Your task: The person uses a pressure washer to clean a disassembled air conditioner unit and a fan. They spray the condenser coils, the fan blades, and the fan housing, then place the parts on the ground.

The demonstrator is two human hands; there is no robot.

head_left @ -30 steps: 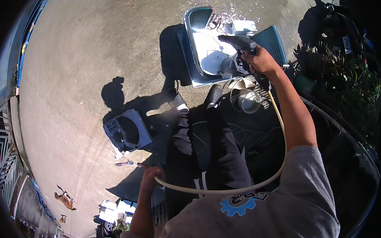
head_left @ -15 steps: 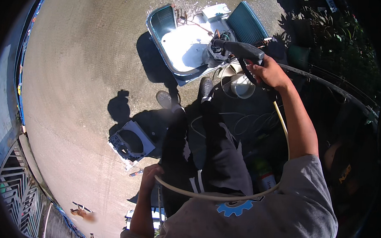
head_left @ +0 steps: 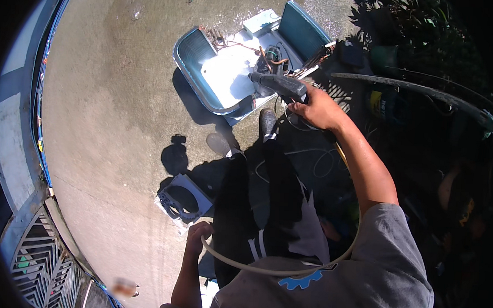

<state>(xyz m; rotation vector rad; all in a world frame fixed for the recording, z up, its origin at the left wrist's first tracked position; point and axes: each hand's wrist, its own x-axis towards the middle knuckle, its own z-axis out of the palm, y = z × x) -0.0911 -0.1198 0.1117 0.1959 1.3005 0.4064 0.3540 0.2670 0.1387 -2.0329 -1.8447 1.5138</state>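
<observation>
My right hand (head_left: 317,108) is closed round a black spray gun (head_left: 285,85), held out ahead with its nozzle over the opened air-conditioner unit (head_left: 219,81). That unit lies on the ground with a white pan, finned coils, copper pipes (head_left: 281,62) and a dark compressor, partly hidden by the gun. At my left side my left hand (head_left: 199,232) grips a cream hose (head_left: 274,272), which loops across my front and up along the right arm. A white box (head_left: 261,22) sits at the unit's far edge.
A pale panel with a round opening (head_left: 200,190) lies on the concrete left of my legs. My shoes (head_left: 268,122) stand just before the unit. Plants (head_left: 428,30) and a dark curved pole (head_left: 414,84) are to the right; a metal gate (head_left: 38,260) is lower left.
My right hand has moved left and slightly down with the spray gun, whose nozzle now reaches over the white pan. The left hand keeps its grip on the hose. My view has shifted.
</observation>
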